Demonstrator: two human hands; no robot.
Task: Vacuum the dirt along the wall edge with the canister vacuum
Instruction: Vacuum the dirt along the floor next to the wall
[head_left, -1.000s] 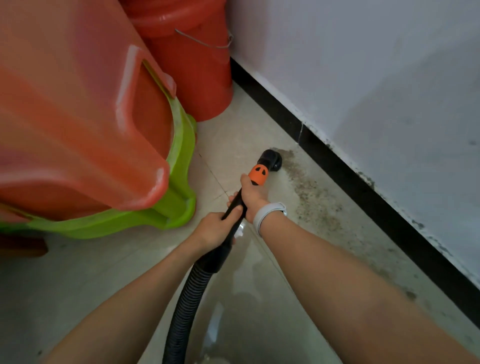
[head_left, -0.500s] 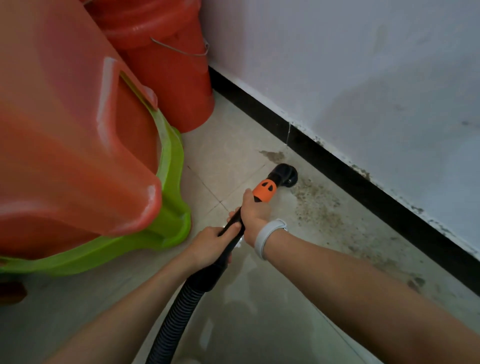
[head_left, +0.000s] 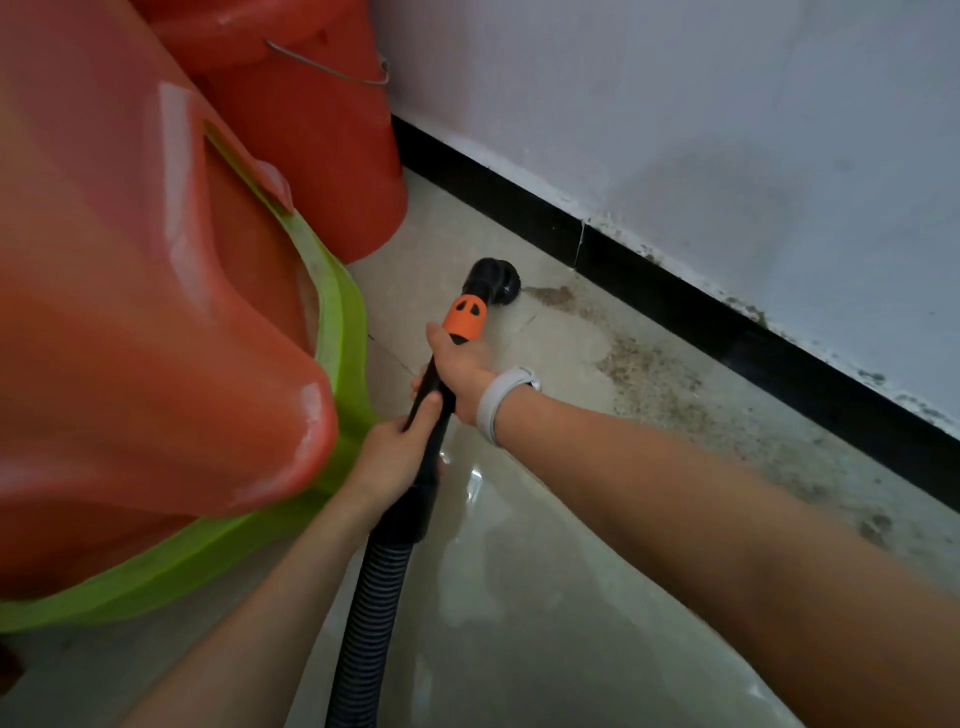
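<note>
Head view, nearest you: your two bare forearms reach forward over the pale tiled floor (head_left: 519, 623), and the black ribbed hose (head_left: 366, 623) rises from the bottom edge between them. Your left hand (head_left: 395, 452) is wrapped around the black wand (head_left: 434, 415) just above where the hose joins it, fingers curled round the tube. Your right hand (head_left: 460, 371) grips the same wand a little further up, just below the orange collar (head_left: 466, 318); a white wristband (head_left: 498, 402) sits on that wrist. Beyond the collar, the round black nozzle (head_left: 493, 280) is down on the floor, just left of the near end of a dirt patch. That dirt (head_left: 654, 374), dark specks and smears, spreads to the right of the nozzle along the foot of the black baseboard (head_left: 675, 306), with the nozzle itself a little out from the wall edge. To your left, a large orange tub (head_left: 130, 312) sits nested in a green one (head_left: 343, 332), close beside your left hand. Further back, a red bucket (head_left: 311, 140) with a wire handle stands against the baseboard, under the white wall (head_left: 675, 104).
</note>
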